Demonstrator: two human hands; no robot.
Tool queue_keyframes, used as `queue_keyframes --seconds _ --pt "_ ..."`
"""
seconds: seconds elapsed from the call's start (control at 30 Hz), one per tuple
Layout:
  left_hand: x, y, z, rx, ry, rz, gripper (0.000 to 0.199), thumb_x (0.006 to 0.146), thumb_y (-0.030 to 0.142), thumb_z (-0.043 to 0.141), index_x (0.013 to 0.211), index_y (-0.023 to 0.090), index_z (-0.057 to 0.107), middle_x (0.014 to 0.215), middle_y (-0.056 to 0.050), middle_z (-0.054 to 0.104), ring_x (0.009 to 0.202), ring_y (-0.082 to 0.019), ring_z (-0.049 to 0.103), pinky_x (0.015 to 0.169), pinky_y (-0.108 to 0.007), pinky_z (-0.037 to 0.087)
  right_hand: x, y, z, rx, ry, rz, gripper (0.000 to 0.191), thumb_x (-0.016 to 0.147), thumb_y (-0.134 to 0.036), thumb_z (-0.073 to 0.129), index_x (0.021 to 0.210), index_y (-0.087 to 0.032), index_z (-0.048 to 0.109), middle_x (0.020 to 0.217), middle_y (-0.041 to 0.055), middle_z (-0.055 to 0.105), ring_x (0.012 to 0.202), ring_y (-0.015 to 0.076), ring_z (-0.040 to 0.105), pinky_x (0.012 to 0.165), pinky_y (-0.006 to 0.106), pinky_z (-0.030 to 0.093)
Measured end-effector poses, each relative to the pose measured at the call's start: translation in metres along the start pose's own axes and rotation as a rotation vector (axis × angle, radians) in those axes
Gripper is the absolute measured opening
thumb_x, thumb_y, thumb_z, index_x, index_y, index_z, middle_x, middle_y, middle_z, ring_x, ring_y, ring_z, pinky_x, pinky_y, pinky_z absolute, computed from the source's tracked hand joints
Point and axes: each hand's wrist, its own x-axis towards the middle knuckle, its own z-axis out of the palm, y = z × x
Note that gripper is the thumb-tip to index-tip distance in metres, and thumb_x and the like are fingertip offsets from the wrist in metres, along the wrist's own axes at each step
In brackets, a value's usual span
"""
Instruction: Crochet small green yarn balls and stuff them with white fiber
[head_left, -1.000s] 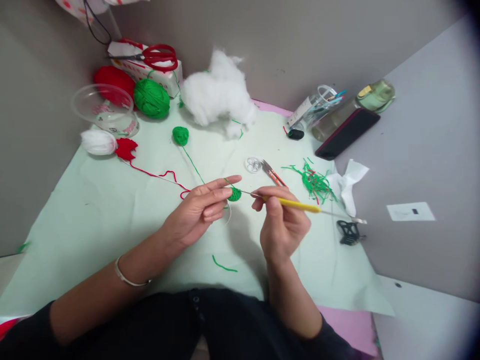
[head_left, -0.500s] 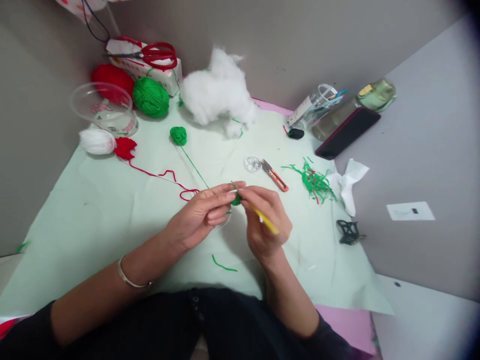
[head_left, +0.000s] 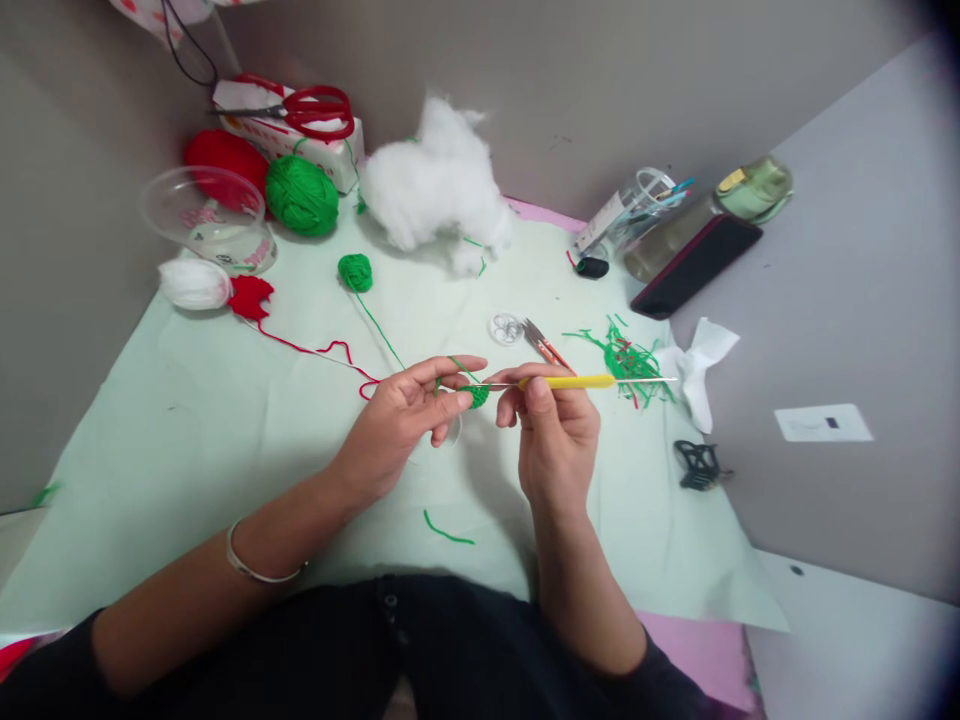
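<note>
My left hand (head_left: 405, 415) pinches a small green crocheted piece (head_left: 475, 396) between thumb and fingers, and green yarn passes over its index finger. That yarn runs back to a small green ball (head_left: 355, 272). Closed around the yellow handle of a crochet hook (head_left: 577, 382) is my right hand (head_left: 555, 430). The hook lies level, its metal tip touching the green piece and its thin rear end pointing right. A thin white strand hangs below the piece.
Orange-handled snips (head_left: 547, 348) lie beyond my right hand, beside a small clear dish (head_left: 506, 328). Green yarn scraps (head_left: 634, 365) are at right. White stuffing (head_left: 439, 190), a large green ball (head_left: 302, 195) and red scissors (head_left: 319, 110) are at the back. A phone (head_left: 697, 265) leans at back right.
The yellow hook has swung from pointing down toward me to lying level. My right hand has turned and shifted right. My left fingers have spread a little, lifting the yarn.
</note>
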Motion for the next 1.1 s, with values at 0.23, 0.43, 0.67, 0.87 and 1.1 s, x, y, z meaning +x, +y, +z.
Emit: queue_keyframes --seconds 0.23,0.43,0.67,0.87,1.1 --pt "-0.004 0.002 0.005 0.17 0.15 0.091 0.029 0.084 0.022 0.075 0.113 0.024 0.076 0.086 0.002 0.058 0.052 -0.004 0.042 0.05 -0.022 0.036 -0.009 0.0 0.002 -0.411 -0.056 -0.32 0.019 0.103 -0.021 0.049 0.105 -0.024 0.068 0.092 0.0026 0.075 0.066 0.0126 0.066 0.064 0.03 0.054" --pt "-0.003 0.001 0.008 -0.1 0.026 -0.084 0.046 0.082 0.022 0.078 0.128 0.021 0.069 0.069 0.006 0.051 0.046 -0.003 0.034 0.043 -0.018 0.028 -0.017 0.006 0.005 -0.772 -0.038 -0.608 0.031 0.095 -0.009 0.06 0.115 -0.029 0.071 0.106 0.0058 0.073 0.089 0.0176 0.07 0.074 0.031 0.056" --pt "0.001 0.006 0.001 -0.362 -0.053 -0.165 0.034 0.085 0.017 0.075 0.12 0.019 0.074 0.066 0.008 0.044 0.044 0.001 0.025 0.042 -0.013 0.024 -0.004 -0.003 0.004 -0.115 0.045 -0.216 0.018 0.101 -0.024 0.056 0.098 -0.025 0.074 0.087 0.0026 0.071 0.062 0.013 0.06 0.056 0.03 0.051" --pt "-0.002 0.003 0.007 -0.205 0.032 -0.099 0.041 0.083 0.021 0.079 0.124 0.025 0.073 0.086 0.003 0.058 0.044 0.003 0.035 0.04 -0.016 0.025 -0.01 0.003 0.009 -0.372 -0.012 -0.318 0.018 0.099 -0.021 0.059 0.105 -0.027 0.075 0.094 0.004 0.075 0.077 0.0168 0.069 0.067 0.034 0.058" --pt "0.003 0.005 0.001 -0.455 -0.045 -0.238 0.023 0.085 0.017 0.075 0.107 0.013 0.079 0.066 0.007 0.042 0.046 0.001 0.021 0.04 -0.01 0.025 -0.008 0.001 0.004 -0.385 0.07 -0.394 0.018 0.099 -0.019 0.058 0.103 -0.025 0.075 0.092 0.0049 0.076 0.077 0.0177 0.07 0.066 0.035 0.059"
